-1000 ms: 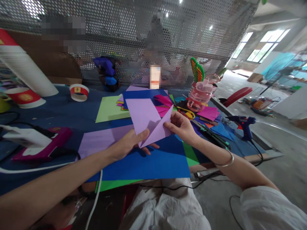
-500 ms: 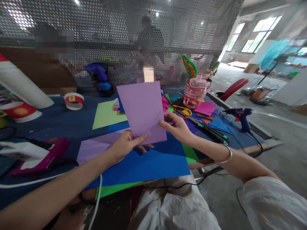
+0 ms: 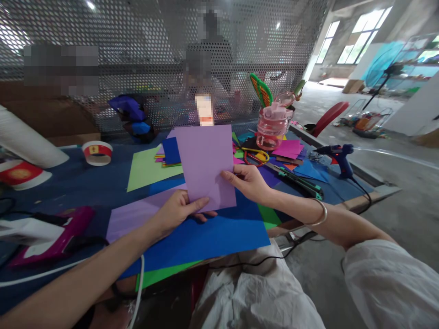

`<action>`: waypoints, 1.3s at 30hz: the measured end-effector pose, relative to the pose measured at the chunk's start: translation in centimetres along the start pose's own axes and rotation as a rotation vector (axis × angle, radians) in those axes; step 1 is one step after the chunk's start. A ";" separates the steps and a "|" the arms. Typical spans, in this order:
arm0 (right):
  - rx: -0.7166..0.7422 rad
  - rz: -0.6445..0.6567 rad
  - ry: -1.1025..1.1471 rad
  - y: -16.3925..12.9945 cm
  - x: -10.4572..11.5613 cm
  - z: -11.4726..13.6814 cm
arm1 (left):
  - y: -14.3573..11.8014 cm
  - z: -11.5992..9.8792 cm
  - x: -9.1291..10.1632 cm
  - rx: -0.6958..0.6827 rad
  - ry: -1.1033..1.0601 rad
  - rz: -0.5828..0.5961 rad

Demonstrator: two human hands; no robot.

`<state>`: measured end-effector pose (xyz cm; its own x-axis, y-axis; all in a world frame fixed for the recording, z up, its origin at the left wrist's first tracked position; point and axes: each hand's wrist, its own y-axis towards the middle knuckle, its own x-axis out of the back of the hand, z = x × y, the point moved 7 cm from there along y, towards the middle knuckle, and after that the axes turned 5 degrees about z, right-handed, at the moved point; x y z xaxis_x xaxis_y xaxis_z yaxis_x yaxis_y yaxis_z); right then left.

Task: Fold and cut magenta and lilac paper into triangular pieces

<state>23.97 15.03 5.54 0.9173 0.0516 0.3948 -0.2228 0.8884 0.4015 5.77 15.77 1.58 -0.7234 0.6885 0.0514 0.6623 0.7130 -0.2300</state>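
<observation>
A sheet of purple paper (image 3: pixel 207 162) is held up, tilted toward me, above the table. My left hand (image 3: pixel 181 208) pinches its lower left corner, thumb in front and fingers behind. My right hand (image 3: pixel 248 183) grips its right edge between thumb and fingers. Beneath it lies a large blue sheet (image 3: pixel 212 235) over a green sheet (image 3: pixel 168 274) whose edges stick out. Another purple sheet (image 3: pixel 133 214) lies partly under my left hand and forearm. Behind the held paper, a light green sheet (image 3: pixel 140 169) carries a pile of coloured paper, partly hidden.
To the right are a box cutter (image 3: pixel 298 183), yellow-handled scissors (image 3: pixel 260 156), a pink bottle (image 3: pixel 272 125) and a blue glue gun (image 3: pixel 339 160). A magenta power strip (image 3: pixel 72 233) with cables and red-and-white paper cups (image 3: pixel 98 153) are at left. A perforated metal screen (image 3: pixel 147 59) rises behind.
My view has shifted slightly to the right. The held purple paper stands a bit straighter, and the crease-like line on its lower right no longer shows. Both hands keep their hold.
</observation>
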 end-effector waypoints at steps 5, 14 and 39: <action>-0.008 0.021 -0.025 -0.1 -0.1 0.1 | 0.1 0.2 0.0 0.006 -0.007 0.001; -0.030 0.027 0.006 0.0 -0.1 0.1 | 0.0 0.2 0.1 -0.003 -0.010 0.005; -0.114 0.348 -0.398 0.5 -2.6 -1.7 | -3.5 -5.6 -2.9 -0.456 0.664 0.160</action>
<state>22.08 16.13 3.29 0.5949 0.1946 0.7799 -0.4337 0.8946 0.1076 6.62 11.99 7.73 -0.4418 0.6193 0.6490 0.8656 0.4844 0.1269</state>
